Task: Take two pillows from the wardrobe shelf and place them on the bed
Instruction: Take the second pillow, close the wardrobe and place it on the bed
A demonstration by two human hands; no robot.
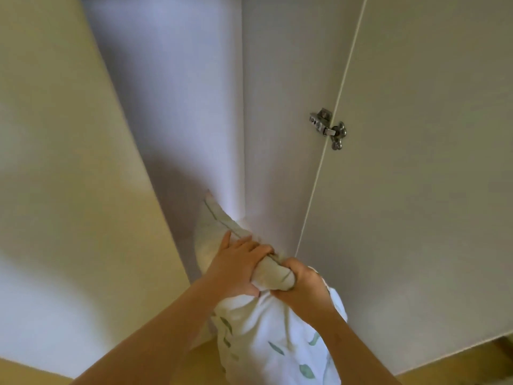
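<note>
A white pillow with green leaf print and a green-edged seam hangs out of the wardrobe, low in the middle of the view. My left hand grips its bunched upper edge, fingers curled over the cloth. Just to the right, my right hand grips the same bunched edge. The pillow's far corner pokes up against the wardrobe's inner corner. No second pillow and no bed are in sight.
The wardrobe's open right door stands close on the right, with a metal hinge on its inner edge. A pale panel fills the left side. The camera points steeply upward into the cabinet.
</note>
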